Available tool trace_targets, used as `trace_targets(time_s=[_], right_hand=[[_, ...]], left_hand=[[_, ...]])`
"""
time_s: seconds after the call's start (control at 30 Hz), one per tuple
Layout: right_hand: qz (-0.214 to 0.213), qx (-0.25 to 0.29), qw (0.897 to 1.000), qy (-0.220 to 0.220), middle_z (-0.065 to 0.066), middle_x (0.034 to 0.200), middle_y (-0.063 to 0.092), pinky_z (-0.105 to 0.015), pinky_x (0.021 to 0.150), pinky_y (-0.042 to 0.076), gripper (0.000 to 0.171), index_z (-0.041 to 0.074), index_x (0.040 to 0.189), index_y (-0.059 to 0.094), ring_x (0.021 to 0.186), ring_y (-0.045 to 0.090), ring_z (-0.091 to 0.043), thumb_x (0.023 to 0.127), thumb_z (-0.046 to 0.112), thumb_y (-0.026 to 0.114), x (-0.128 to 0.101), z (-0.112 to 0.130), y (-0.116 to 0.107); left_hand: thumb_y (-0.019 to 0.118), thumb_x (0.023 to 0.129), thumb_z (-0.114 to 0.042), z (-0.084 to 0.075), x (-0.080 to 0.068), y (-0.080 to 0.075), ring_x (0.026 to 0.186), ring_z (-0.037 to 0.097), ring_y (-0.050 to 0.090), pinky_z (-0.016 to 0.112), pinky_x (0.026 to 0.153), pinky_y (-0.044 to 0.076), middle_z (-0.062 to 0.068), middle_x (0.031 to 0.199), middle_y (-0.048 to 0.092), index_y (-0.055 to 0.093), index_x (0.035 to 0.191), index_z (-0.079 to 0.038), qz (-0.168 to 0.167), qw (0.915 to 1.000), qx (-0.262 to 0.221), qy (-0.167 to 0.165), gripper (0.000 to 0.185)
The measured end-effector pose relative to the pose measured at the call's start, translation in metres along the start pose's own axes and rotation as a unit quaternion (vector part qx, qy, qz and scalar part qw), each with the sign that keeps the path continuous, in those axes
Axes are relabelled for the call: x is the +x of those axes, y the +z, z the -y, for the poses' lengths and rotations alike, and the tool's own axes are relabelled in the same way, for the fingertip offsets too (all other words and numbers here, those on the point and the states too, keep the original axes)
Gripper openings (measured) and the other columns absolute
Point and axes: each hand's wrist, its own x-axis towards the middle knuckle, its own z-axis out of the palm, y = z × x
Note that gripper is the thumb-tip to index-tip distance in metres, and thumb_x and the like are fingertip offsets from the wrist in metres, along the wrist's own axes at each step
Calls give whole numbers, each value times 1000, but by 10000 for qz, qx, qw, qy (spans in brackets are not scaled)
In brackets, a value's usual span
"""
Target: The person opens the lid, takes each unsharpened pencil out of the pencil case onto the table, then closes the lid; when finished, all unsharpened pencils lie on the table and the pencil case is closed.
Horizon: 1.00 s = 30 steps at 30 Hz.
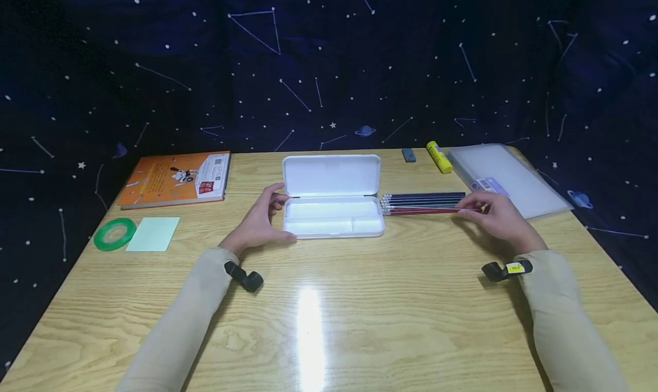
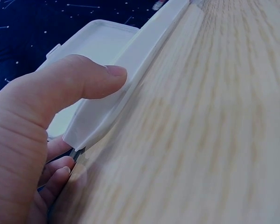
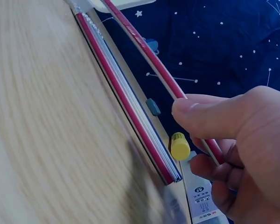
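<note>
A white pencil case (image 1: 308, 209) lies with its lid (image 1: 331, 176) raised, showing bare compartments inside. My left hand (image 1: 262, 220) holds the case's left end; in the left wrist view the thumb (image 2: 100, 79) presses the front wall, and other fingers are behind the end. Between thumb and fingers, my right hand (image 1: 493, 215) pinches a red pencil (image 3: 165, 77), raised at a slant over the others. Below it a row of pencils (image 1: 424, 198), dark ones and a red one, lies right of the case, their silver ends toward it.
Behind the pencils are a blue eraser (image 1: 408, 155) and a yellow glue stick (image 1: 439, 157). A clear plastic folder (image 1: 514, 175) lies at the right. On the left are an orange book (image 1: 159, 180), green tape (image 1: 103, 236) and pale green sticky notes (image 1: 153, 235).
</note>
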Motion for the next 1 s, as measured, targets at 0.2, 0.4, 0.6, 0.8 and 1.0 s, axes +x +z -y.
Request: trace_targets(time_s=[0.2,0.4,0.6,0.8,1.0], right_hand=[[229,-142,9996,51,6,75,60,-21,59,39,8,6,90,72,67,47,-5,83,2,71,-3,-1,1],[367,-530,9979,58,-2,79,66,-19,59,39,8,8,88,73,68,47,-3,81,3,74,-2,0,3],[214,-750,9968,-151,-4,76,68,-18,59,39,12,7,85,71,65,49,-1,77,-1,76,0,0,6],[152,-867,9960,-161,-4,75,64,-20,57,39,15,6,86,70,65,47,-3,74,-2,77,2,-1,9],[48,-710,9974,-97,-6,77,65,-18,59,39,15,5,85,68,65,49,-2,75,-2,77,3,-4,14]], left_hand=[[91,59,-7,-1,1,0,110,28,42,38,93,36,13,137,51,19,151,-14,43,9999,-40,-104,117],[88,61,-1,-23,-5,-3,111,37,41,46,96,36,24,137,48,18,149,-2,104,9998,-105,-145,113],[85,64,1,-41,-10,-5,109,37,41,44,95,36,27,136,47,18,147,4,160,9998,-46,-139,107],[87,63,-1,-38,-9,-5,111,36,41,45,96,36,24,138,47,18,148,1,164,9996,-125,-192,110],[91,59,-9,-6,0,0,109,26,43,38,95,37,13,137,50,20,149,-10,44,9998,-20,-173,115]])
